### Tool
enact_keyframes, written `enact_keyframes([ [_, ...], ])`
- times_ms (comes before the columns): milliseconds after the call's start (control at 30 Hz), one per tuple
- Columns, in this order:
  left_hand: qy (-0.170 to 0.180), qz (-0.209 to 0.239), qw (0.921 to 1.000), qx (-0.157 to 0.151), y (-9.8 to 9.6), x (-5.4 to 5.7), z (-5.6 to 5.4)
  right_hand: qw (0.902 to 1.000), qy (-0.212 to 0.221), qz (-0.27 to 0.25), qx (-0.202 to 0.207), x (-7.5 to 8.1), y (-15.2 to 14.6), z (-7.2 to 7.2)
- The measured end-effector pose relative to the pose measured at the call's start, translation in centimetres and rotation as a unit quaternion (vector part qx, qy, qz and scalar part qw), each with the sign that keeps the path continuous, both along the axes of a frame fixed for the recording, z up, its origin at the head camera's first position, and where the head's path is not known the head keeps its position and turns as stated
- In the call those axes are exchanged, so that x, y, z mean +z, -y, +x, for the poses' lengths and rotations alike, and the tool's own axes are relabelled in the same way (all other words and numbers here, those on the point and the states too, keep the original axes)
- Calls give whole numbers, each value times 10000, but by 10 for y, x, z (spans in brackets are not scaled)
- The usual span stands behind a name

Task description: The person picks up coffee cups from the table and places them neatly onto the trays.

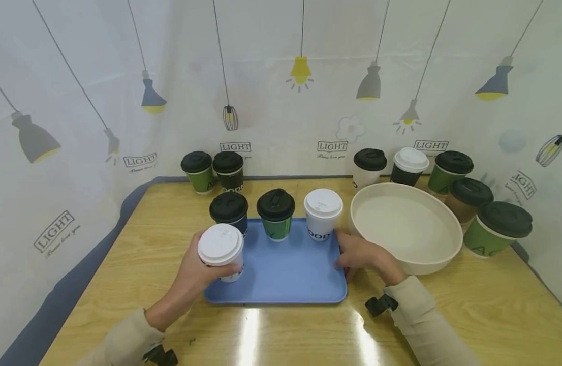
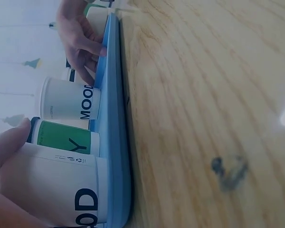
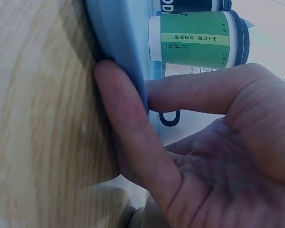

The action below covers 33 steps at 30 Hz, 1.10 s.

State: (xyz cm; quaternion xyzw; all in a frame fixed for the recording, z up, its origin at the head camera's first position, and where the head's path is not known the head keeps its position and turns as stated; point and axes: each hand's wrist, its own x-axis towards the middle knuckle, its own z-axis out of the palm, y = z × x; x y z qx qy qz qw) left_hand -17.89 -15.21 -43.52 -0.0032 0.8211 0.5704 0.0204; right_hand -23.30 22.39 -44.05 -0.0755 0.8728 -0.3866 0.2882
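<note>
My left hand (image 1: 193, 270) grips a white paper cup (image 1: 220, 252) with a white lid, its thumb across the front. In the left wrist view the cup's base is right at the blue tray's floor, by the left end. My right hand (image 1: 361, 252) pinches the right rim of the blue tray (image 1: 285, 284), thumb inside and fingers along the outer side, as the right wrist view shows. Along the tray's back stand a dark cup (image 1: 228, 211) with a black lid, a green cup (image 1: 276, 214) with a black lid and another white cup (image 1: 323, 213) with a white lid.
A large cream bowl (image 1: 406, 226) stands right of the tray, close to my right wrist. Behind and beside it are several lidded cups, including a green one (image 1: 497, 229). At the back left stand a green cup (image 1: 197, 173) and a dark one (image 1: 228, 171).
</note>
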Motion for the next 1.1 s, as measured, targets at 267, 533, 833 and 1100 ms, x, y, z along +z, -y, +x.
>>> enact_keyframes([
  [267, 24, -35, 10000, 6, 0, 0, 2, 10000, 22, -34, 36, 0, 0, 1],
  [533, 146, 38, 9999, 75, 5, 2, 9, 9999, -99, -19, 105, -2, -1, -1],
  [833, 49, 683, 9975, 172, 26, 18, 11, 9998, -13, -139, 104, 0, -2, 0],
  [1100, 25, 993, 9908, 919, 43, 36, -21, 9998, -12, -161, 120, -1, -1, 1],
])
